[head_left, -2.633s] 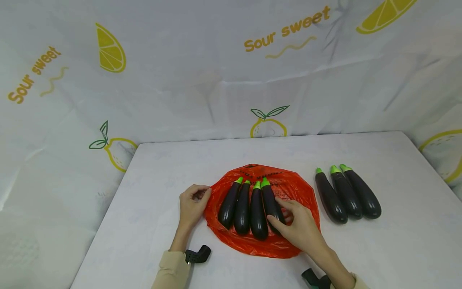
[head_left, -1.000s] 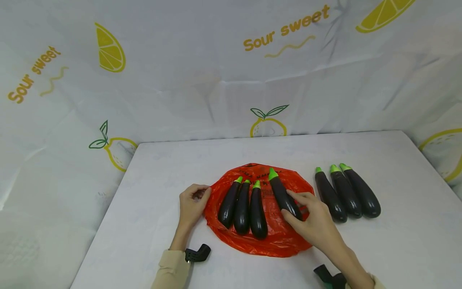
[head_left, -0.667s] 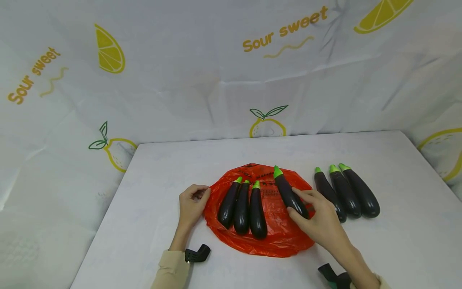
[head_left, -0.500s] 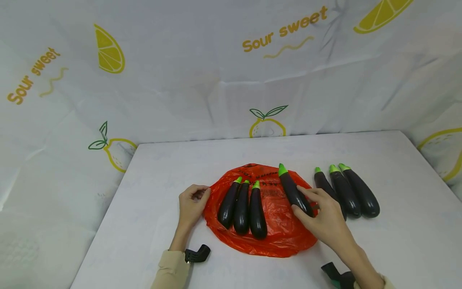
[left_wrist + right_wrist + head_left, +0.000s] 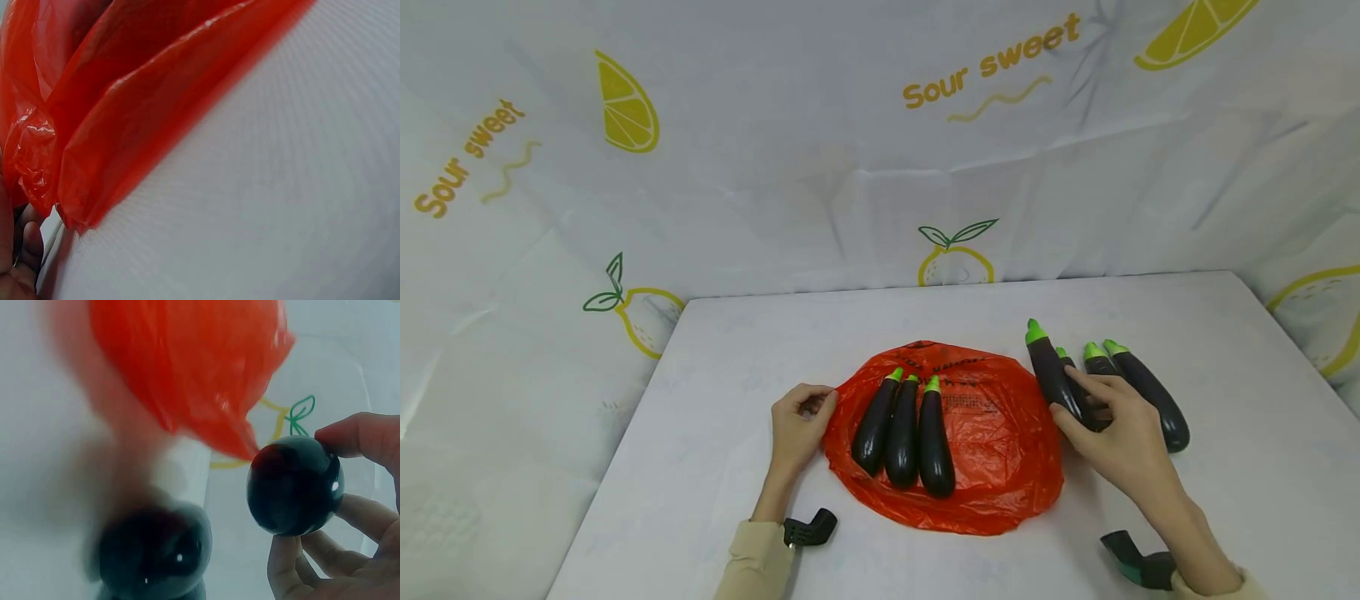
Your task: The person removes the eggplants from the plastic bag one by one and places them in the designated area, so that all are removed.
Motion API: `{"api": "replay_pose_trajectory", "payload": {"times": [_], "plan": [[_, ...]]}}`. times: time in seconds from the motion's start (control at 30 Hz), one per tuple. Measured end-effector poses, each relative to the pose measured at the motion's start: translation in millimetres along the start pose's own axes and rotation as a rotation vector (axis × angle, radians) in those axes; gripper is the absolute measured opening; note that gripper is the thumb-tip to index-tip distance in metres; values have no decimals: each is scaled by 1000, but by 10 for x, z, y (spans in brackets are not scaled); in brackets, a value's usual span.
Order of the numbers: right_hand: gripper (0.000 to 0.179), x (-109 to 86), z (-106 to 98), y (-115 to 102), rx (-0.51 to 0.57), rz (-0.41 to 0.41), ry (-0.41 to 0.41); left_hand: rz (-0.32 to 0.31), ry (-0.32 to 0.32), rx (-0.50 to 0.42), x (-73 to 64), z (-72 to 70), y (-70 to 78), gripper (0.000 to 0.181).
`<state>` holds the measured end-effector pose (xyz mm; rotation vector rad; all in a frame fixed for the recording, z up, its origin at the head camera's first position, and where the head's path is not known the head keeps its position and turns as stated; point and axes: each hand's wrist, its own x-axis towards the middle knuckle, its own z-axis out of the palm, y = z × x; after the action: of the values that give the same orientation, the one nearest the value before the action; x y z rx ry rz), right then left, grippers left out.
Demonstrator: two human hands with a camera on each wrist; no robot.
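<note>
My right hand point(image 5: 1120, 429) grips a dark eggplant point(image 5: 1051, 367) with a green stem, thumb on one side and fingers on the other. In the right wrist view the held eggplant point(image 5: 295, 486) shows its rounded end, close to the bag's edge. In the head view it overlaps the leftmost of three eggplants on the right. My left hand point(image 5: 800, 425) pinches the left edge of a red plastic bag point(image 5: 1000, 492), which is spread flat. Three eggplants point(image 5: 934, 442) lie side by side on the bag, left of its middle. In the left wrist view, the bag point(image 5: 144, 106) has a raised fold.
On the white table point(image 5: 737, 333), an eggplant point(image 5: 1150, 396) lies at the right, with two more partly hidden behind my right hand. A white cloth backdrop point(image 5: 820, 208) with lemon prints stands behind the table's far edge. Each wrist wears a black device point(image 5: 811, 527).
My right hand has taken the fourth, rightmost eggplant off the red bag and carried it right, over to the eggplants on the table. The left hand stays at the bag's edge.
</note>
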<state>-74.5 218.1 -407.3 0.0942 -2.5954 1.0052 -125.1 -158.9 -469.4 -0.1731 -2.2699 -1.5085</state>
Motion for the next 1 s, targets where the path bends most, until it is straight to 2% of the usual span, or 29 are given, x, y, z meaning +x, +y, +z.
{"api": "replay_pose_trajectory", "payload": {"times": [0.27,0.57,0.73,0.83,1.0], "plan": [[50,33,-85,92,-33,17,39,-19,10,1,-15,5,-24,5],[49,58,-166,217,-48,22,41,-34,17,17,-17,41,-304,6],[49,86,-233,298,-64,21,50,-3,-4,-10,-9,23,-358,6],[49,91,-276,347,-58,24,63,10,-7,-5,-7,25,-308,6],[49,101,-345,438,-72,49,92,26,-2,-1,-9,12,-75,4]]}}
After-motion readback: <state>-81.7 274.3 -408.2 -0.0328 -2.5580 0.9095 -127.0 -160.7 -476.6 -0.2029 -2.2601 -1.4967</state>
